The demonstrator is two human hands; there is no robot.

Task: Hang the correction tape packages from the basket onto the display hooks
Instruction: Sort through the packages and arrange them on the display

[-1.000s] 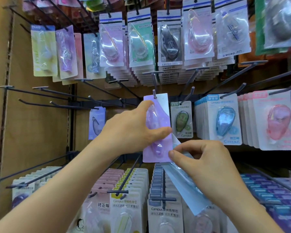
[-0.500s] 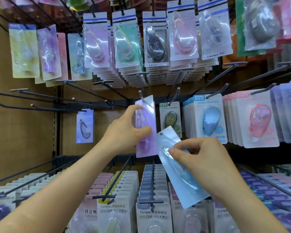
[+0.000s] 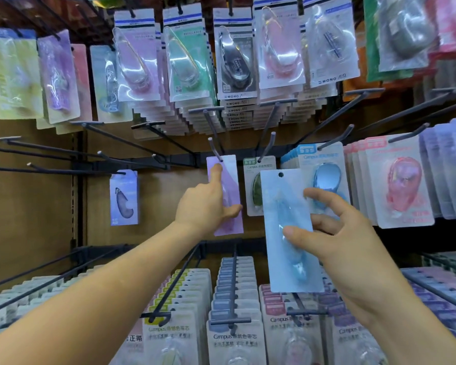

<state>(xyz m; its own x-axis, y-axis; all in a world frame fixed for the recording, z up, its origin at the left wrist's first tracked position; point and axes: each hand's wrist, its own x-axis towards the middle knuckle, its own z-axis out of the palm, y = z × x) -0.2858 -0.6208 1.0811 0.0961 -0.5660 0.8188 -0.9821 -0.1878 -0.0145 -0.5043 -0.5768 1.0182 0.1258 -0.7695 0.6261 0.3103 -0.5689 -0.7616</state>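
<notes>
A purple correction tape package (image 3: pixel 231 180) hangs on a grey display hook (image 3: pixel 214 150) at mid-shelf. My left hand (image 3: pixel 206 206) holds it, index finger stretched up along its front toward the hook hole and thumb across its lower front. My right hand (image 3: pixel 327 233) pinches a light blue correction tape package (image 3: pixel 282 206) upright, thumb on the front and fingers behind it. Its punched hole is at the top, just right of the purple one and off any hook. The basket is out of view.
A green package (image 3: pixel 253 191), blue packages (image 3: pixel 324 177) and pink packages (image 3: pixel 400 185) hang to the right. Several bare hooks (image 3: pixel 63 151) jut out at left, one with a lone lilac package (image 3: pixel 124 198). Full rows hang above and below.
The purple package has slid back along its hook and my left index finger now points up along it. My right hand has raised and straightened the blue package beside it.
</notes>
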